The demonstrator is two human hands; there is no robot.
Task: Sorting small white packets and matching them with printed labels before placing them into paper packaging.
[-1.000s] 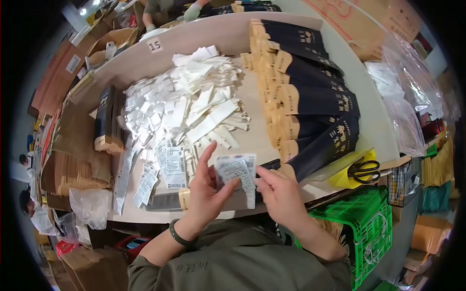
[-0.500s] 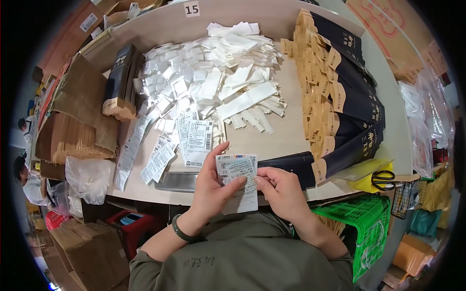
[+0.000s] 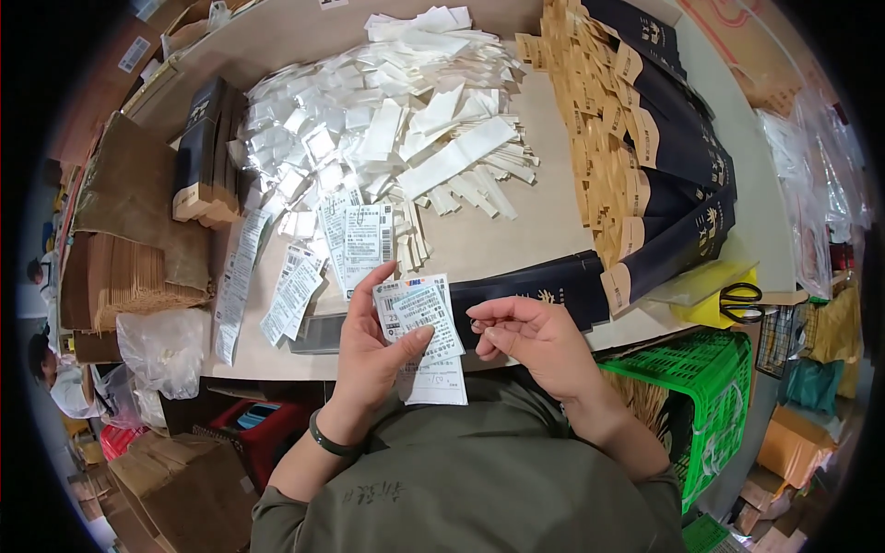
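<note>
In front of my body, my left hand (image 3: 364, 359) is closed on a few printed paper slips (image 3: 431, 373), thumb pressed over their front. They overlap, and the lower one sticks out toward me. My right hand (image 3: 539, 346) is just right of the slips, apart from them, its thumb and fingers pinched together. A tiny dark thing shows at its fingertips, too small to name. Beyond my hands, more printed slips (image 3: 367, 241) lie on the table (image 3: 544, 212). A dark flat sleeve (image 3: 553, 288) lies behind my right hand.
A heap of clear packets (image 3: 295, 115) and white strips (image 3: 461, 166) covers the table's middle. Dark-and-tan sleeves (image 3: 678, 138) lie fanned on the right. Black-handled scissors (image 3: 740, 302) sit at the right edge, above a green crate (image 3: 710, 387). Cardboard (image 3: 138, 194) stands left.
My right hand has come off the slips and moved a little right, fingers pinched. My left hand keeps the slips, which are now fanned apart. The view has shifted slightly.
</note>
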